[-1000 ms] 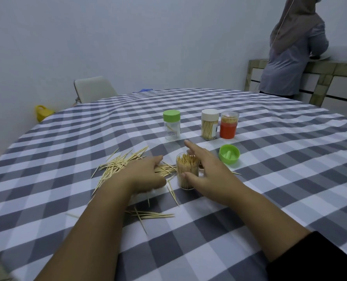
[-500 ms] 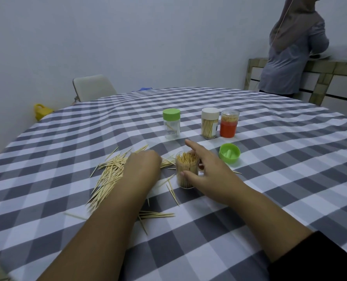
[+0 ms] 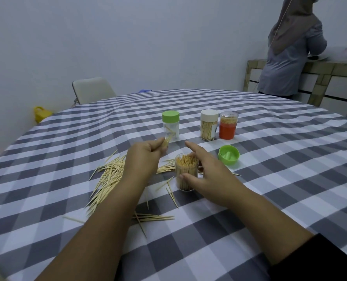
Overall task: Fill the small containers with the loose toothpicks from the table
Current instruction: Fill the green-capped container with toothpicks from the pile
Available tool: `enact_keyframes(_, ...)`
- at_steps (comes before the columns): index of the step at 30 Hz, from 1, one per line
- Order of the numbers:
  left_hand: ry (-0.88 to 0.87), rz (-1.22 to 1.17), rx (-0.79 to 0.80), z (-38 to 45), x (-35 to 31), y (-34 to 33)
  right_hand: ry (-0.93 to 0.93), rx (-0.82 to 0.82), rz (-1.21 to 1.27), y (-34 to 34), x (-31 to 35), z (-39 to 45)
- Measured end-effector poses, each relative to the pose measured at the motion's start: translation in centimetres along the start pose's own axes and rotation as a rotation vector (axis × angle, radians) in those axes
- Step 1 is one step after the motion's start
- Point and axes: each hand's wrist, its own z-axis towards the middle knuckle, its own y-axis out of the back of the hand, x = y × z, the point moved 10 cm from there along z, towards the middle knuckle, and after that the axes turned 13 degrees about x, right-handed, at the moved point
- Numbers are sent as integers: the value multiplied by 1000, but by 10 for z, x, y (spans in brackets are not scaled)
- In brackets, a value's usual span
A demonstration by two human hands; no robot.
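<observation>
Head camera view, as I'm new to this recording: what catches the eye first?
The left hand pinches a few toothpicks above the loose toothpicks scattered on the checked tablecloth. Beside it, the right hand grips an open clear container packed with toothpicks, its green lid lying upturned nearby.

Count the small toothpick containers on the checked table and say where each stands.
4. The lidless clear jar is held by the right hand; behind stand the green-lidded jar, the white-lidded jar and the orange-based container. None seems hidden.
</observation>
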Motion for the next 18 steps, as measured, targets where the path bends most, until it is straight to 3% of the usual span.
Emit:
enact_keyframes(4,-15,-456,-16,-1,3,2,-4,5,10,-1,0,0)
enact_keyframes(11,-53,-946,-84,2,1,3,-2,0,48,-9,-2,3)
enact_keyframes(18,-121,-1159,-61,2,-13,-1,-19,9,100,-14,0,3)
